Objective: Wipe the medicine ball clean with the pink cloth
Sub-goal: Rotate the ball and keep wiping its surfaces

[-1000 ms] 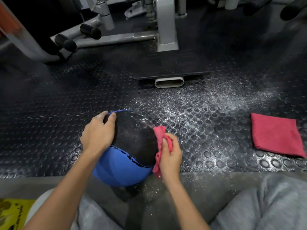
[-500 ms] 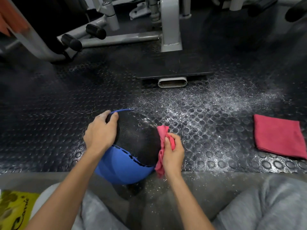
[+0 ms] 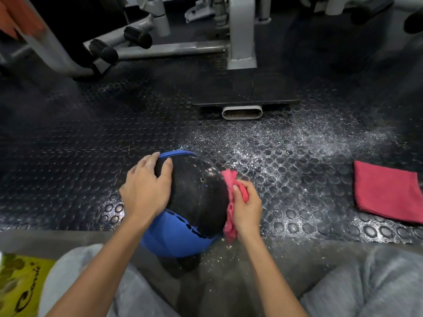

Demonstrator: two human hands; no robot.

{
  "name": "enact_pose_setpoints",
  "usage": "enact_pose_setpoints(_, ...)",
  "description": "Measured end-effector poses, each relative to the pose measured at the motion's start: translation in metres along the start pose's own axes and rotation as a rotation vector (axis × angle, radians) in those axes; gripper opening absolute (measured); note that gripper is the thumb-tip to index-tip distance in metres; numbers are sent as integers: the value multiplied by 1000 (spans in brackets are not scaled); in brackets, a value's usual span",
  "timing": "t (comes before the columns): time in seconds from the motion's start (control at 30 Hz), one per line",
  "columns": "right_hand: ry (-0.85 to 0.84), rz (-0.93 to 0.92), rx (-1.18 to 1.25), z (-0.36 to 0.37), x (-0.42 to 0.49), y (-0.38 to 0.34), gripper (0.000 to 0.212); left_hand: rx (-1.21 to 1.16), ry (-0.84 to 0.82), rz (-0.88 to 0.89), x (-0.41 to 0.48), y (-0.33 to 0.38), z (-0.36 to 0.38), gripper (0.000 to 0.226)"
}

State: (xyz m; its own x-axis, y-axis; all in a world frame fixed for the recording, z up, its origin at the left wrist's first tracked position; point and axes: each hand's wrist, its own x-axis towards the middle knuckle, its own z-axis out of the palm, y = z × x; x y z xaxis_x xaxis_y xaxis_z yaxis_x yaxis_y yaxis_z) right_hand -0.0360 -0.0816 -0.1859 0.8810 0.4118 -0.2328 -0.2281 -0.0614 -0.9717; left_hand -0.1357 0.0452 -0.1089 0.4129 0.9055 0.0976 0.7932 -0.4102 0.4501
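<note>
On the studded floor mat [image 3: 91, 156] by my knees sits the ball [image 3: 196, 197], which I judge heavy and grippy. My left hand [image 3: 146, 191] steadies its upper left with fingers spread flat. My right hand [image 3: 246, 207] clutches the soft, bunched cloth [image 3: 230, 179] against its right side.
</note>
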Motion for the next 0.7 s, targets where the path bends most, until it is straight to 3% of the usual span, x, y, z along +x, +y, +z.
enact_pose_setpoints(0.07,37,94,-55,-7,0,-2,16,9,7,40,-6,0,2,59)
enact_pose_setpoints(0.1,44,22,-62,-6,-3,-7,15,8,11,53,-5,1,2,62)
enact_pose_setpoints(0.27,-170,-746,-304,29,-42,-40,14,-28,-14,46,0,-7,0,61)
enact_pose_setpoints(0.3,-177,-816,-351,31,-42,-40,16,-48,-17,41,-1,-9,-1,60)
enact_pose_setpoints(0.37,-131,-732,-292,24,-33,-31,14,-84,-8,43,-4,-11,-2,60)
enact_pose_setpoints(0.47,-38,-171,-52,1,-16,-16,15,-78,0,67,-5,-7,-1,64)
enact_pose_setpoints(0.53,7,56,-85,-10,-10,-14,10,-60,-10,76,-8,-3,0,65)
enact_pose_setpoints(0.6,33,-47,-104,-10,-14,-22,12,-53,-12,98,-8,0,1,65)
enact_pose_setpoints(0.7,-18,-568,-307,14,-32,-45,14,-65,-12,111,-7,-2,2,63)
